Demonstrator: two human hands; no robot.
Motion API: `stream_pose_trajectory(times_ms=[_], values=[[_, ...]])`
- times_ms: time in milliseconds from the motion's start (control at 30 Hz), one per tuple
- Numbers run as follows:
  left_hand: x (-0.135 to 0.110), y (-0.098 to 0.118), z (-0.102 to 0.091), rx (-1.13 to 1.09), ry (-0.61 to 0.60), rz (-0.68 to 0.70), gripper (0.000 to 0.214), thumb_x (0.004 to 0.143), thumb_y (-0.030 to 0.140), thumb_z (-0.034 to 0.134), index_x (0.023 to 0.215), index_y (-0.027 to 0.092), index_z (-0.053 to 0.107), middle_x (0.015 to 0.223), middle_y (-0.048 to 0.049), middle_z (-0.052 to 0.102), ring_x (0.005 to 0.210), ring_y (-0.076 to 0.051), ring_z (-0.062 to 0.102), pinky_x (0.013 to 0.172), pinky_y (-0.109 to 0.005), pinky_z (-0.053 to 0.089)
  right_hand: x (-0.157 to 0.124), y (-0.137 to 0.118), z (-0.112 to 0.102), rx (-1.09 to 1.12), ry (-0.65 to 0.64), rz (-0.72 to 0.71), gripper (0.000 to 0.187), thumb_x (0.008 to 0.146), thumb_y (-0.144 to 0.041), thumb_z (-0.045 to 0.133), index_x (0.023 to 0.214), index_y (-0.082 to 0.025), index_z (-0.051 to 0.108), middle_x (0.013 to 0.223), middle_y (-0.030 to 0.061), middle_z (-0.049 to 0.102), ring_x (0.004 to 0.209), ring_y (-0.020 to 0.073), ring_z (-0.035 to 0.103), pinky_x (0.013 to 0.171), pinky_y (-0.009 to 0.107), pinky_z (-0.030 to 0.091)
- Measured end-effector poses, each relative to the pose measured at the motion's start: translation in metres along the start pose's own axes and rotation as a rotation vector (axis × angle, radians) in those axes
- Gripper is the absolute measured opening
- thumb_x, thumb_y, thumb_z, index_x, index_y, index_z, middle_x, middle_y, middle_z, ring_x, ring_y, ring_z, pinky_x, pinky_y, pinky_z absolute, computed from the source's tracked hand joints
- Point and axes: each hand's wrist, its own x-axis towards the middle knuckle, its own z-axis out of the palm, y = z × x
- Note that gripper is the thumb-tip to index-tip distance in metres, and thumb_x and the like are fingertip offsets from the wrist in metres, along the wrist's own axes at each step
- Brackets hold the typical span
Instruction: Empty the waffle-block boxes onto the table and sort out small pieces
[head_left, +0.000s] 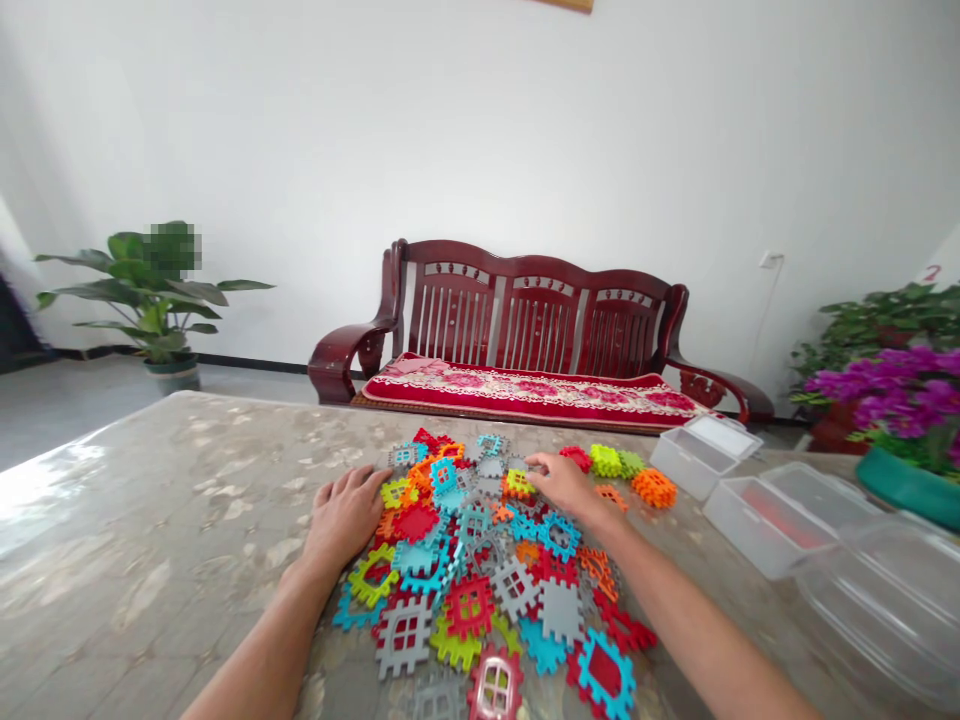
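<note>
A loose heap of flat plastic interlocking building tiles [476,605] with notched edges, in red, blue, grey, orange and lime, lies on the table between my hands. My left hand [351,510] rests palm down at the heap's left side, fingers spread, beside a lime window tile [397,493]. On the far right side is my right hand [559,482], fingers apart, its tips next to a small lime window tile [519,482] with orange beneath. Whether they touch it I cannot tell. I see nothing held in either hand.
Small stacks of tiles stand right of my right hand: red, lime [605,460] and orange [654,488]. Clear plastic boxes [772,525] sit on the table's right side, near purple flowers [892,395]. Beyond the table [187,560] is a wooden bench [536,310].
</note>
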Motion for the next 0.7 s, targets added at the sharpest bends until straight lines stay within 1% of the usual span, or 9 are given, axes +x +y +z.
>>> stream_pose_trajectory(times_ms=[67, 167, 333, 433, 567, 633, 700], values=[[0.0, 0.0, 0.0, -0.008, 0.004, -0.002, 0.05, 0.092, 0.024, 0.036, 0.136, 0.03, 0.059, 0.144, -0.007, 0.056, 0.133, -0.026, 0.049, 0.11, -0.047, 0.032, 0.0, -0.004, 0.001, -0.033, -0.052, -0.016, 0.041, 0.08, -0.033, 0.068, 0.118, -0.019, 0.07, 0.118, 0.01, 0.072, 0.105, 0.0258, 0.067, 0.092, 0.037, 0.05], [0.0, 0.0, 0.0, -0.016, 0.003, -0.001, 0.05, 0.092, 0.024, 0.037, 0.136, 0.029, 0.059, 0.144, -0.0073, 0.056, 0.133, -0.026, 0.049, 0.11, -0.047, 0.032, 0.0, -0.01, 0.002, -0.119, -0.08, -0.055, 0.05, 0.074, -0.035, 0.074, 0.121, -0.02, 0.068, 0.123, 0.0106, 0.07, 0.111, 0.0288, 0.065, 0.094, 0.039, 0.049], [0.0, 0.0, -0.001, -0.019, -0.004, 0.006, 0.05, 0.092, 0.023, 0.037, 0.137, 0.03, 0.059, 0.144, -0.007, 0.056, 0.134, -0.026, 0.048, 0.11, -0.047, 0.033, 0.0, -0.018, -0.001, -0.186, -0.123, -0.1, 0.045, 0.073, -0.035, 0.074, 0.117, -0.024, 0.071, 0.113, 0.0066, 0.074, 0.1, 0.0271, 0.068, 0.085, 0.034, 0.051], [0.001, 0.0, -0.001, 0.001, -0.019, 0.002, 0.05, 0.093, 0.024, 0.035, 0.138, 0.03, 0.057, 0.145, -0.0064, 0.055, 0.135, -0.025, 0.048, 0.111, -0.046, 0.033, -0.004, -0.023, -0.003, -0.236, -0.105, -0.098, 0.044, 0.075, -0.034, 0.072, 0.118, -0.025, 0.071, 0.114, 0.0065, 0.074, 0.1, 0.0273, 0.069, 0.085, 0.034, 0.051], [0.002, -0.001, -0.001, 0.036, -0.047, -0.002, 0.052, 0.094, 0.024, 0.033, 0.141, 0.031, 0.054, 0.146, -0.0051, 0.054, 0.136, -0.024, 0.047, 0.111, -0.045, 0.033, -0.013, -0.025, -0.004, -0.268, -0.068, -0.099, 0.048, 0.077, -0.029, 0.068, 0.124, -0.023, 0.067, 0.119, 0.0086, 0.073, 0.102, 0.0292, 0.069, 0.089, 0.038, 0.052], [0.002, -0.001, 0.0, 0.046, -0.05, -0.002, 0.052, 0.095, 0.024, 0.032, 0.141, 0.032, 0.054, 0.147, -0.0048, 0.054, 0.136, -0.024, 0.047, 0.111, -0.045, 0.033, -0.017, -0.022, -0.005, -0.256, -0.033, -0.117, 0.052, 0.078, -0.029, 0.067, 0.129, -0.022, 0.064, 0.122, 0.01, 0.071, 0.107, 0.0301, 0.068, 0.091, 0.039, 0.052], [0.002, -0.002, 0.0, 0.049, -0.044, 0.001, 0.052, 0.095, 0.024, 0.032, 0.141, 0.031, 0.054, 0.146, -0.0048, 0.054, 0.135, -0.024, 0.048, 0.111, -0.045, 0.033, -0.021, -0.012, -0.012, -0.243, 0.02, -0.133, 0.055, 0.079, -0.029, 0.067, 0.133, -0.021, 0.062, 0.124, 0.0104, 0.071, 0.11, 0.03, 0.067, 0.095, 0.04, 0.051]])
